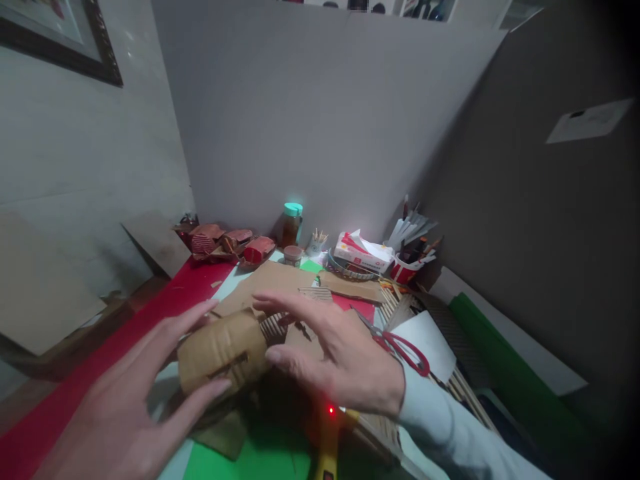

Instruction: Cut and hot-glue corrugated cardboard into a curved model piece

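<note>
Head view, cluttered craft table [165,300], grey partition [320,113], framed picture [60,33]

Grey partition boards [320,120] behind the desk, framed picture [60,40] on pale wall [75,167]

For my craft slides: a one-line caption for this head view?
Left hand and right hand cup a curved corrugated cardboard piece, red-handled scissors alongside.

Both hands bare: no gloves, rings or watch visible. Right hand [335,353] comes out of a pale, light-blue-grey long sleeve [450,427], cuff snug at the wrist. Left hand [135,400] shows no sleeve in frame
</note>
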Motion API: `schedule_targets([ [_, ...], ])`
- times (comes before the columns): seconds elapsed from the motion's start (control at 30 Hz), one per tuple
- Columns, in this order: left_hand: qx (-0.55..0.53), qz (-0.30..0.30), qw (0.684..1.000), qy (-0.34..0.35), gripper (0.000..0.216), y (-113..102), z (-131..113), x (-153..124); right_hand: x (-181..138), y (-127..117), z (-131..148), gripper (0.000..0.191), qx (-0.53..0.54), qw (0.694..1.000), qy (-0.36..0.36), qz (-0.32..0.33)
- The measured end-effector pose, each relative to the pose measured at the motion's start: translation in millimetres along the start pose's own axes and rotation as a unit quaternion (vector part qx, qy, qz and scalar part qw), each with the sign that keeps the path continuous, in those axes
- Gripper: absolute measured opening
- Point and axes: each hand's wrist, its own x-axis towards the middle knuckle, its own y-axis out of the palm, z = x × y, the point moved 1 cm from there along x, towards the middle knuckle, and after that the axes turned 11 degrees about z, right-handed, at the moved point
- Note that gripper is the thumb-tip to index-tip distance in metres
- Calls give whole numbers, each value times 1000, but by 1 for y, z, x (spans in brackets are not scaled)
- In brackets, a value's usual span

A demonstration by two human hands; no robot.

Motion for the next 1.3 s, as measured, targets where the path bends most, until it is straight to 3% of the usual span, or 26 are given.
schedule_targets([
  [0.13,-26,-6,999,35,50,13,-6,8,14,-2,-18,90,-61,995,-25,74],
  [0.2,-38,0,998,42,47,21,-8,6,20,3,-26,96,-102,989,-40,101],
  [0.47,-16,17,998,63,52,28,-4,11,26,17,-45,62,-157,978,-49,131],
  [0.63,9,41,997,69,55,27,0,13,27,21,-52,57,-159,978,-63,123],
  [1.0,51,25,993,104,61,21,8,-6,24,29,-52,54,-145,976,-99,127],
  [1.1,30,35,998,50,63,18,22,-11,25,30,-50,53,-146,976,-97,130],
  [1.2,-30,98,993,-56,64,18,45,-16,25,30,-48,54,-146,976,-89,134],
  [1.3,-106,144,980,-83,65,19,58,-20,23,28,-45,55,-149,975,-81,144],
])
